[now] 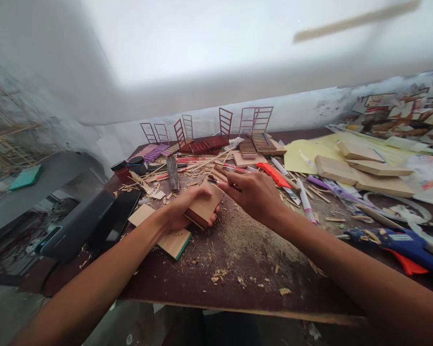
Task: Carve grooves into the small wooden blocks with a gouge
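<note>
My left hand (182,207) is closed around a small flat wooden block (204,206), held just above the dark brown table (238,269). My right hand (254,192) is pinched on a thin pen-like tool (216,181) whose tip rests on the block's upper edge. Both hands meet near the table's middle. Under my left wrist lies a flat wooden board (171,238) with a green edge. Sawdust and wood chips (234,240) cover the surface in front of the hands.
A blue and orange glue gun (400,242) lies at the right. Wooden slabs (364,168) rest on yellow paper. Small red and purple slatted wooden frames (205,132) stand at the back. Sticks, pens and an orange cutter (274,175) lie scattered; two phones (94,223) sit at the left.
</note>
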Action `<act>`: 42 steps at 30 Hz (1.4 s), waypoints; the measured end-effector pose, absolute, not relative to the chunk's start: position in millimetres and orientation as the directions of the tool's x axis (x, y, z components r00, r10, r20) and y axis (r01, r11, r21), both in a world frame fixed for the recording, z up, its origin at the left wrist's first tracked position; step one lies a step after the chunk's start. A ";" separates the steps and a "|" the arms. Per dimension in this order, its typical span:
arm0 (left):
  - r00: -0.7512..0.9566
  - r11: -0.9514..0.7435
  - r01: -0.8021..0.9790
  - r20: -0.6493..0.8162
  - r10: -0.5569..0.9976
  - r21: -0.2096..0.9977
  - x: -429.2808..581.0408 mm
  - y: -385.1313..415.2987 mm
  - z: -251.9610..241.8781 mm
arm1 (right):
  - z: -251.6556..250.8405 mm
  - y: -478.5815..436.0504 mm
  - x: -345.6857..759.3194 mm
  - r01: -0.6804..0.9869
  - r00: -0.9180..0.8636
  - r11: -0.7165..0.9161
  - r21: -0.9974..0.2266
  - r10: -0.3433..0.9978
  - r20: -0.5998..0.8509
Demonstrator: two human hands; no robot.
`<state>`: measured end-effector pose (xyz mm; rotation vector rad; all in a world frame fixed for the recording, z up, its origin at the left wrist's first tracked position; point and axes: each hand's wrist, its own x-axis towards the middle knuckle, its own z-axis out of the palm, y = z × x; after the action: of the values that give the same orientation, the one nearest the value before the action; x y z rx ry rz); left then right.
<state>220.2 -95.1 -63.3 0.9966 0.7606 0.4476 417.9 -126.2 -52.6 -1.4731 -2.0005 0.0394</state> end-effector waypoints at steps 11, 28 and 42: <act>0.661 0.482 0.001 -0.362 0.658 0.876 222.3 -95.9 -62.8 | -57.2 -116.3 423.4 0.768 -0.204 0.398 -0.501 0.894 0.398; 0.642 0.464 0.038 -0.377 0.668 0.885 221.9 -95.6 -62.8 | -46.9 -124.4 424.4 0.878 -0.293 0.432 -0.205 0.826 0.482; 0.721 0.391 0.055 -0.307 0.621 0.919 234.6 -104.0 -68.2 | -12.2 -127.3 414.7 0.873 -0.071 0.369 -0.318 0.742 0.666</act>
<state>234.6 -104.0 -68.2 1.1294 0.7056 0.4002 414.7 -127.3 -12.2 -1.4091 -1.8438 -0.2103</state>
